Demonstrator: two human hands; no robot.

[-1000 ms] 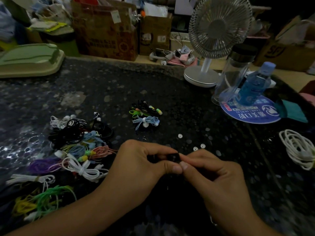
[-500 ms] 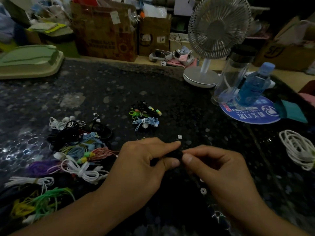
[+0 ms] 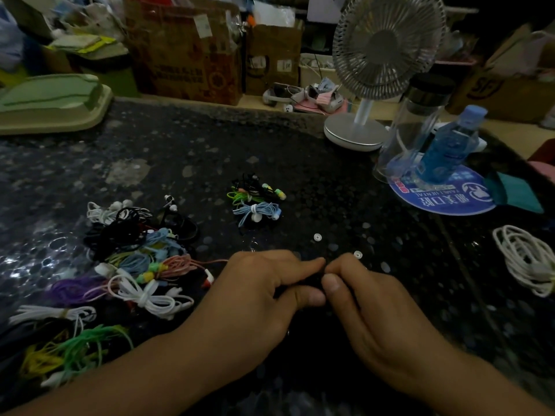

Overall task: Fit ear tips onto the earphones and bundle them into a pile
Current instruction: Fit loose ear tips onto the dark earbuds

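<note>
My left hand point(image 3: 264, 295) and my right hand point(image 3: 369, 304) meet fingertip to fingertip low over the dark table. Between thumbs and forefingers they pinch a small black earphone point(image 3: 303, 285), mostly hidden by the fingers. A large tangle of coloured earphones point(image 3: 132, 259) lies to the left. Further back sits a small pile of bundled earphones point(image 3: 256, 199), green, black and light blue. Two white ear tips point(image 3: 317, 237) point(image 3: 357, 254) lie loose just beyond my right hand.
A white desk fan point(image 3: 360, 127) stands at the back right, beside a clear flask point(image 3: 411, 130) and a blue bottle point(image 3: 447, 145) on a round blue mat. A coiled white cable point(image 3: 525, 259) lies at the right edge. A green tray point(image 3: 51, 100) sits back left.
Both hands have drawn closer together and nearer to me, still pinching the black earphone. The right hand's fingers have curled in tighter against the left thumb.
</note>
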